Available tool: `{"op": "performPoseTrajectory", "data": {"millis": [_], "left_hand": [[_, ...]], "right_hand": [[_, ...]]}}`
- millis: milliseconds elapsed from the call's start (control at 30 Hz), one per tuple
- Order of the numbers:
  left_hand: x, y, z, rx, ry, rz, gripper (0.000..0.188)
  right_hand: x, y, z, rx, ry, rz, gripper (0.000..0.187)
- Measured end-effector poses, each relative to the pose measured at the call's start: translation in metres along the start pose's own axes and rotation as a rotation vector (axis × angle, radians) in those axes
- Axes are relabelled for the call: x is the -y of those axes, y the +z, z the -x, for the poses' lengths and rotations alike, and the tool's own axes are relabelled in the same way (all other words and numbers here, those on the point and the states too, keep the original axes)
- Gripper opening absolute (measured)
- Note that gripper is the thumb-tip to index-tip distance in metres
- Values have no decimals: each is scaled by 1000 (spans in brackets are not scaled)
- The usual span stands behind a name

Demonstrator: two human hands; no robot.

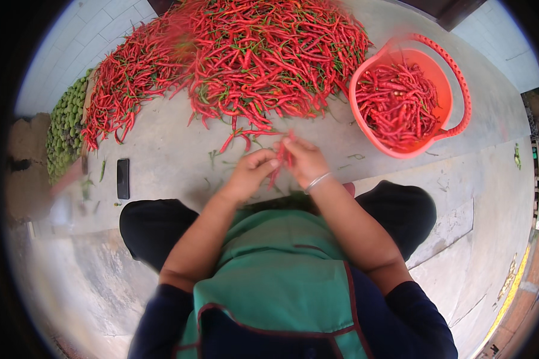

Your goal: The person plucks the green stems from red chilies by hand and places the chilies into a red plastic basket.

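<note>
Close together in front of my lap, both hands hold red chili peppers. My left hand pinches with thumb and forefinger at the near side of the peppers. Closed around their other side is my right hand, with a silver bangle on its wrist; its fingertips are a little blurred. How many peppers are held I cannot tell. Just beyond the hands spreads a large heap of red chilies with green stems. To the right, a pink-red plastic basket with a raised handle holds many red chilies.
A black phone lies on the concrete floor at the left. Farther left is a pile of green round produce. Loose green stem bits and a few stray chilies lie between heap and hands. My bent knees flank the hands.
</note>
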State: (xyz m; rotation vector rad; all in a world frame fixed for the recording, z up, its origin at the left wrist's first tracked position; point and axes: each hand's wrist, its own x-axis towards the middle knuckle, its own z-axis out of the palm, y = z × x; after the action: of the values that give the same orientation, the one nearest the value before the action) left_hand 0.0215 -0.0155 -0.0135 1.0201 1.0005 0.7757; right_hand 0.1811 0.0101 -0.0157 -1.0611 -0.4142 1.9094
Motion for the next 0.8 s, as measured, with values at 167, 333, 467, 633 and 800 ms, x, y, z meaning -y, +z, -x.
{"op": "performPoseTrajectory", "data": {"millis": [167, 333, 467, 633, 800], "left_hand": [[1, -7, 3, 47, -62, 110, 12], [-2, -10, 2, 98, -187, -559, 19], [43, -20, 8, 257, -25, -957, 33], [74, -78, -42, -654, 7, -956, 32], [91, -141, -52, -679, -391, -1467, 22]], "right_hand": [[1, -1, 0, 21, -47, 159, 15], [0, -15, 2, 69, -257, 806, 15], [-9, -60, -3, 374, -244, 1865, 18], [-2, -35, -8, 90, -145, 1415, 17], [-14, -22, -18, 132, -248, 1272, 16]]}}
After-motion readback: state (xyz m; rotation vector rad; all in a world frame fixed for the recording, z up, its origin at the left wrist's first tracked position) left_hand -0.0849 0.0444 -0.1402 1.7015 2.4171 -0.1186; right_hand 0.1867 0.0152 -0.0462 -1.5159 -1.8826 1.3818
